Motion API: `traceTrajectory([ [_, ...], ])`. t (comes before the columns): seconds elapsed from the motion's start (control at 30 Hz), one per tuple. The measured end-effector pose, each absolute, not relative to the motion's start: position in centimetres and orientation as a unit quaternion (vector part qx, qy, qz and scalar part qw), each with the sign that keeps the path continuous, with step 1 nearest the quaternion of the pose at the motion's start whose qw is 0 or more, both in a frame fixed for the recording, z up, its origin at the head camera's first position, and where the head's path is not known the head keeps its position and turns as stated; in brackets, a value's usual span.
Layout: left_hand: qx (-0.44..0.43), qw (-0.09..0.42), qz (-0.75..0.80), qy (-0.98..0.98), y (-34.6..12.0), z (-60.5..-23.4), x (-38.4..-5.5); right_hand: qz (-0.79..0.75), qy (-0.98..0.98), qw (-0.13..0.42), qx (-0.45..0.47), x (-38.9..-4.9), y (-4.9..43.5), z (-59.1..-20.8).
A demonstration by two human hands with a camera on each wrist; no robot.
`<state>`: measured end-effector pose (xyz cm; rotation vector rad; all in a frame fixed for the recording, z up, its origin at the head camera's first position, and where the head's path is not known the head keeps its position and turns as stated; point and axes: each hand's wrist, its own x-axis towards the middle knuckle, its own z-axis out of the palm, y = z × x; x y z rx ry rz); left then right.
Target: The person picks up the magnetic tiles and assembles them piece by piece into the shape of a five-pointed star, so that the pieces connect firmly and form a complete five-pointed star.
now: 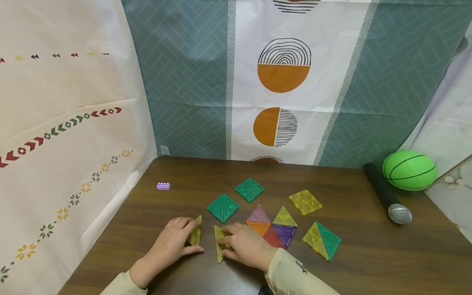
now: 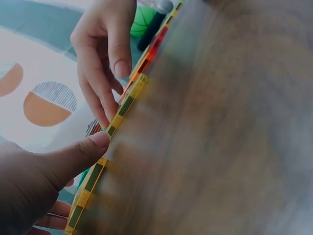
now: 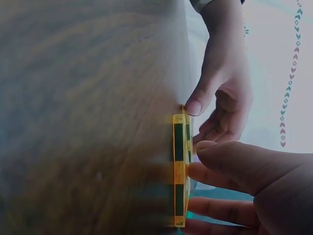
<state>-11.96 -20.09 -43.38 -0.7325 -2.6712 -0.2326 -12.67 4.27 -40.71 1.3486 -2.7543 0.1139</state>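
Two yellow triangle tiles are tipped up on edge at the near middle of the brown table (image 1: 368, 262). My left hand (image 1: 192, 237) pinches the left yellow tile (image 1: 196, 233) between thumb and fingers. My right hand (image 1: 225, 244) grips the right yellow tile (image 1: 218, 246), a small gap away. In the left wrist view my thumb (image 2: 95, 143) presses a yellow tile edge (image 2: 124, 105), with the other hand (image 2: 105, 49) just beyond. In the right wrist view a yellow tile edge (image 3: 179, 166) stands between both hands' thumbs.
Flat tiles lie just beyond: two green squares (image 1: 223, 207) (image 1: 249, 189), a yellow square (image 1: 305, 201), a cluster of coloured triangles (image 1: 273, 227) and a yellow-green pair (image 1: 322, 240). A purple brick (image 1: 163, 186) sits left; a microphone (image 1: 387, 198) and green ball (image 1: 409, 170) right.
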Motion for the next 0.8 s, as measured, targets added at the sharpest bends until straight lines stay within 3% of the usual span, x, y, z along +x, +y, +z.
traceTrajectory([
  [0.8,-0.319,0.208,-0.082,-0.921,-18.2,-43.7,-11.3,0.019,-0.902,0.068,0.427,-12.2,4.9,-40.5],
])
